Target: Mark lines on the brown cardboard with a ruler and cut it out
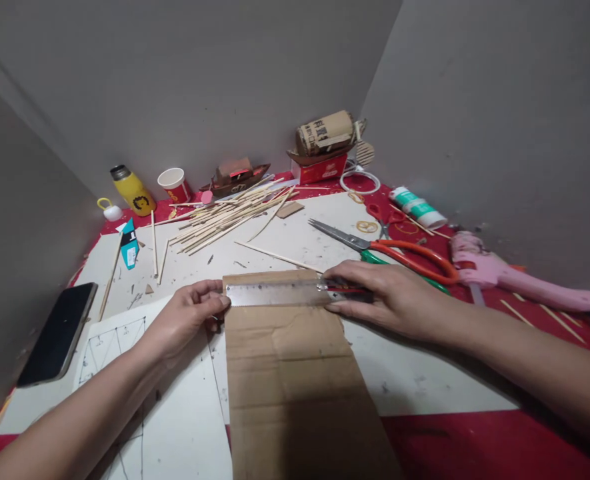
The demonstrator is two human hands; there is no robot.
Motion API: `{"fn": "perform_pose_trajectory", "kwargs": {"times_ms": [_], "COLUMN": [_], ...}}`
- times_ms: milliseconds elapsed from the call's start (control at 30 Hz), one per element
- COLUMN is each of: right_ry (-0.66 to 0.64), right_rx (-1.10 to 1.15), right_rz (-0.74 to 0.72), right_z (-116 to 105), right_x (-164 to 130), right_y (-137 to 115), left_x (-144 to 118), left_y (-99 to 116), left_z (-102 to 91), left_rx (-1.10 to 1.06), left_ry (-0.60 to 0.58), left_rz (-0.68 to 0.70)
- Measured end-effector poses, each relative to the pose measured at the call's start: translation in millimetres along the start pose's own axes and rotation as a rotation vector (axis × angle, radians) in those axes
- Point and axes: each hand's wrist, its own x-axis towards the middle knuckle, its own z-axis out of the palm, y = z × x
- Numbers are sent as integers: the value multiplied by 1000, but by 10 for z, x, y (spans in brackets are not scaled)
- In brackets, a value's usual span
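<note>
Two hands at work, head view: left hand [187, 320] pinching steel ruler [277, 293] end across cardboard strip [285, 373]; right hand [389, 297] closed around pen [347, 291] at ruler's other end. Best pressing ruler flat, marking steadily.

- The left hand [187, 319] is bare: no glove, ring or watch is visible on it.
- The left forearm is bare up to the picture edge; no sleeve shows.
- The right hand [392, 297] is also bare, with no ring and no band at the wrist.
- The right forearm is bare too, and no sleeve is in view.
- The fingernails look short and unpainted.
</note>
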Motion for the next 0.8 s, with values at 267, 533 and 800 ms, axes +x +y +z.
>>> {"fn": "perform_pose_trajectory", "kwargs": {"times_ms": [267,533,800], "right_ry": [74,92,113], "right_rx": [-6,-21,-43], "right_rz": [-46,-28,-40], "right_z": [-101,-181,-218], "right_x": [0,-47,-71], "right_y": [23,123,107], "left_x": [21,2,-58], "left_y": [44,-20,6], "left_z": [85,89,115], "left_rx": [-64,-159,-178], "left_ry": [-171,-317,-320], "left_rz": [18,48,101]}}
